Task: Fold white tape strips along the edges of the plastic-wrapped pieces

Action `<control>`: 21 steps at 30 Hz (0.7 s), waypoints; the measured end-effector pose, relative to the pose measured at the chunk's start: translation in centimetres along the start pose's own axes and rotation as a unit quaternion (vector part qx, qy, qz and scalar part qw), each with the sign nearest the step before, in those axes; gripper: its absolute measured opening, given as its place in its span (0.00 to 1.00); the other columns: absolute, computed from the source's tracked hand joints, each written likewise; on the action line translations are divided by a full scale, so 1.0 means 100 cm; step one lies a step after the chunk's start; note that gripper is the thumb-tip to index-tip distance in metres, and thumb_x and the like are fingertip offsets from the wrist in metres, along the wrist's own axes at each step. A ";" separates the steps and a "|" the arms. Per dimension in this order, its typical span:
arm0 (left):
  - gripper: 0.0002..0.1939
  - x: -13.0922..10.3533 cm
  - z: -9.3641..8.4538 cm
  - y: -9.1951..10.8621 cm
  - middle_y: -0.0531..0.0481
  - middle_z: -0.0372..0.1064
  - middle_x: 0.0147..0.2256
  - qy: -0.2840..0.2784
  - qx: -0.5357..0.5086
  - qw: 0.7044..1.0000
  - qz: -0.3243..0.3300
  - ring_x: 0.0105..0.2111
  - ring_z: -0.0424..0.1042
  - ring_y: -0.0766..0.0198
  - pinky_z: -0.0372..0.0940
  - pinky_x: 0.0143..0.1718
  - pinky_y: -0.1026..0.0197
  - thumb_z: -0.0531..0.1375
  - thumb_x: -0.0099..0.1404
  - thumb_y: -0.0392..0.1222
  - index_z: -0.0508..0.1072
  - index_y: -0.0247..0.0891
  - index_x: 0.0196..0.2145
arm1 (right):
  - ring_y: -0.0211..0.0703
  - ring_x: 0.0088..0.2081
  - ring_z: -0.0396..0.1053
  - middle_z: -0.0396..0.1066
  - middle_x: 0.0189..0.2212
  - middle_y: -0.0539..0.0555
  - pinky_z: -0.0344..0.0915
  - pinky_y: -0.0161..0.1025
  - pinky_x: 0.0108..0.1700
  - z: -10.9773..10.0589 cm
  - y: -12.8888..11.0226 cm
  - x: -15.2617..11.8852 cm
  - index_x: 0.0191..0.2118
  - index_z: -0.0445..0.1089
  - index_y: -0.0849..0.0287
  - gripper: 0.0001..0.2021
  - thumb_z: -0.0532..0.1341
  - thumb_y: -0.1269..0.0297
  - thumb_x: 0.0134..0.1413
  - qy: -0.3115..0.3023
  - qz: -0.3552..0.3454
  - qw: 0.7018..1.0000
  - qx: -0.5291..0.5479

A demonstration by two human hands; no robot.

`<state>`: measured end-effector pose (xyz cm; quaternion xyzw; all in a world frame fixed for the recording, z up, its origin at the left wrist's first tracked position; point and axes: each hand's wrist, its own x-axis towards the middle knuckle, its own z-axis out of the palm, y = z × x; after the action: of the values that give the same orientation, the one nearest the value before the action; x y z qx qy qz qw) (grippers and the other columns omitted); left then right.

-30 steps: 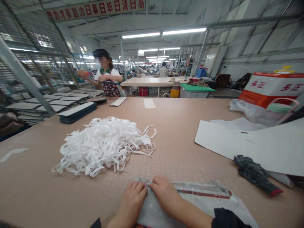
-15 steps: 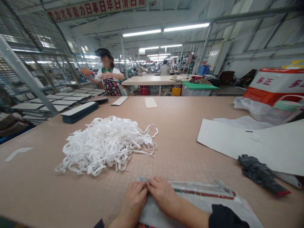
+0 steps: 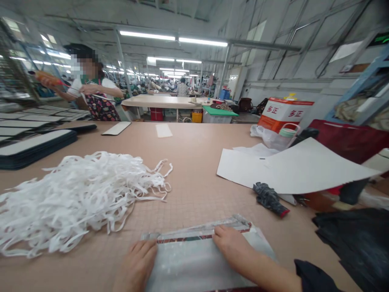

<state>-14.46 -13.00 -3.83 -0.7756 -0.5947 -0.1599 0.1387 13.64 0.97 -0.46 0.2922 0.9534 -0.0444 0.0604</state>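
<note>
A flat, greyish see-through plastic bag [image 3: 188, 261] with a dark red patterned strip lies on the table in front of me. At its left edge is my left hand [image 3: 139, 257], fingers together and closed over the plastic, the thumb hidden. My right hand [image 3: 232, 247] has its fingers bent onto the bag's far edge, near the right end of the strip, closed on the plastic. Crumpled, folded plastic runs along that far edge. Left of the bag sits a big tangled heap of white fabric strips [image 3: 82, 194].
A dark grey knitted glove [image 3: 270, 198] with a red cuff and a large white sheet [image 3: 288, 172] lie to the right. Black material [image 3: 355, 239] is at the lower right. Dark-edged white panels [image 3: 36, 146] are stacked at left. A co-worker [image 3: 97, 89] stands beyond the table.
My hands were together at the bag's far left corner; the right hand has moved right along the far edge, and they are now apart. The view has turned right.
</note>
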 end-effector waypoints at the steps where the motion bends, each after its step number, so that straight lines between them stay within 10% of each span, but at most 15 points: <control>1: 0.10 0.001 -0.001 0.002 0.51 0.71 0.38 0.011 -0.012 1.000 -0.017 0.35 0.69 0.63 0.63 0.37 0.62 0.50 0.62 0.37 0.70 0.43 0.37 | 0.44 0.35 0.64 0.68 0.32 0.56 0.56 0.37 0.34 -0.004 -0.002 0.005 0.32 0.69 0.62 0.09 0.53 0.77 0.50 -0.014 0.004 1.000 0.013; 9: 0.11 -0.003 -0.002 0.006 0.46 0.70 0.37 0.075 -0.070 0.984 -0.148 0.37 0.70 0.62 0.68 0.38 0.60 0.50 0.63 0.42 0.69 0.40 0.39 | 0.44 0.38 0.64 0.68 0.34 0.56 0.57 0.35 0.36 -0.017 -0.057 0.071 0.33 0.69 0.61 0.08 0.55 0.71 0.44 -0.015 -0.004 0.980 0.198; 15: 0.13 -0.005 -0.003 0.009 0.45 0.71 0.38 0.076 -0.157 0.945 -0.275 0.39 0.70 0.58 0.67 0.40 0.54 0.56 0.58 0.45 0.68 0.39 0.40 | 0.40 0.34 0.64 0.69 0.31 0.52 0.57 0.32 0.34 -0.025 -0.048 0.066 0.27 0.67 0.59 0.07 0.55 0.74 0.38 -0.049 -0.102 0.952 0.283; 21: 0.14 -0.001 0.005 0.009 0.46 0.72 0.37 0.037 -0.273 0.886 -0.372 0.37 0.71 0.59 0.67 0.39 0.56 0.55 0.55 0.41 0.69 0.37 0.40 | 0.38 0.34 0.67 0.71 0.34 0.52 0.60 0.31 0.35 -0.022 -0.057 0.080 0.44 0.62 0.59 0.17 0.53 0.72 0.44 -0.062 -0.110 0.894 0.430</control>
<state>-13.61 -13.12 -4.39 -0.4980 -0.7671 -0.3843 -0.1259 3.66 0.95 0.84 0.1798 0.8617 -0.4741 -0.0171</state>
